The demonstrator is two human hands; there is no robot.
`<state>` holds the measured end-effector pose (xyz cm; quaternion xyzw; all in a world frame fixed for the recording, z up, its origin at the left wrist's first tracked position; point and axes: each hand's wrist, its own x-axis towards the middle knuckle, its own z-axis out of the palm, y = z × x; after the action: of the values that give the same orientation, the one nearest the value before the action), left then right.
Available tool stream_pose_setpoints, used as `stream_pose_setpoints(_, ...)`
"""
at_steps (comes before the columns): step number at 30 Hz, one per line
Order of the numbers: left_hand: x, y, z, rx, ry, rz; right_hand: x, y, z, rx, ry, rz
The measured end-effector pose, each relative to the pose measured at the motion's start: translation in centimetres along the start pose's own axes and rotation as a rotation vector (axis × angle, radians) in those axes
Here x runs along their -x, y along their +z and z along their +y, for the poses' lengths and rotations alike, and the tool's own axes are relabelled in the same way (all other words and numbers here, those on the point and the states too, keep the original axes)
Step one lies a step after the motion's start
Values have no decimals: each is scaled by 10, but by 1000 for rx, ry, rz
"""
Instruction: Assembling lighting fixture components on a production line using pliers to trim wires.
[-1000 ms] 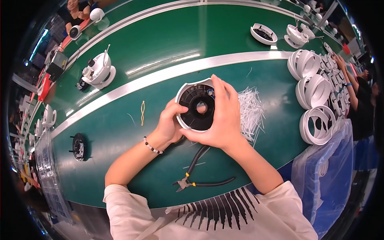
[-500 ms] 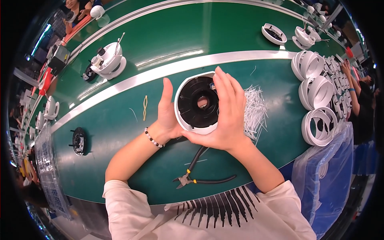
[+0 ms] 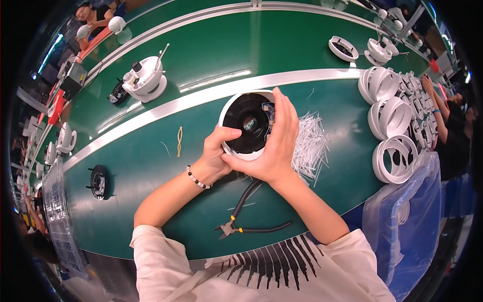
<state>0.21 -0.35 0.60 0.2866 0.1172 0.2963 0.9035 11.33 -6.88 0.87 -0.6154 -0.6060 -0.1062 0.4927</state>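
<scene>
Between my hands I hold a round white housing (image 3: 227, 115) with a black ring-shaped insert (image 3: 236, 127) inside and a hole at its middle. A small blue circuit board (image 3: 269, 109) shows at the insert's right side. My left hand (image 3: 217, 153) grips the lower left rim, its thumb lying over the black insert. Around the right side wraps my right hand (image 3: 278, 146), fingers up along the rim and thumb below. Underneath my wrists, diagonal cutters (image 3: 230, 229) with black handles lie spread on the green table (image 3: 151, 221). My left fingers are largely hidden behind the housing.
Right of my hands lies a heap of thin white strips (image 3: 310, 148). White rings (image 3: 394, 158) stand stacked at the right edge, by a plastic-lined blue bin (image 3: 402, 221). A black round part (image 3: 99, 182) and a yellow twisted tie (image 3: 179, 142) lie left. White assemblies (image 3: 146, 79) sit beyond the metal rail.
My left thumb has come down from sticking up to rest on the black insert. The housing has turned a little, showing more circuit board. The white assembly at upper left sits further right.
</scene>
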Motion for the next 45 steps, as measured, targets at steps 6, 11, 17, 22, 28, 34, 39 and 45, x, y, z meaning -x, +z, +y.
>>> stream_pose_setpoints(6, -18, 21, 3, 26, 118, -69, -8, -7, 21, -83, -270, 127)
stream_pose_setpoints(11, -71, 26, 18, 8, 78, 89, -4, -9, 25, -28, -225, 65)
stream_pose_setpoints(17, -133, -40, 53, -141, 297, 295, -3, -34, -22, -336, -390, -549)
stream_pose_setpoints(22, -175, -87, 79, -236, 322, 354, 26, -47, -37, -301, -448, -1062)
stream_pose_setpoints(28, -158, -119, 78, -725, 366, 636, 34, -64, -30, -121, -505, -1208)
stream_pose_setpoints(34, -43, -42, 102, -1493, 673, 635, 25, -80, -26, -62, -468, -1211)
stream_pose_setpoints(39, -44, -83, 154, -1807, 650, 1080, 16, -77, -15, -204, -417, -1157)
stream_pose_setpoints(45, -52, -85, 144, -1806, 559, 1083, -7, -79, -10, -456, -204, -927)
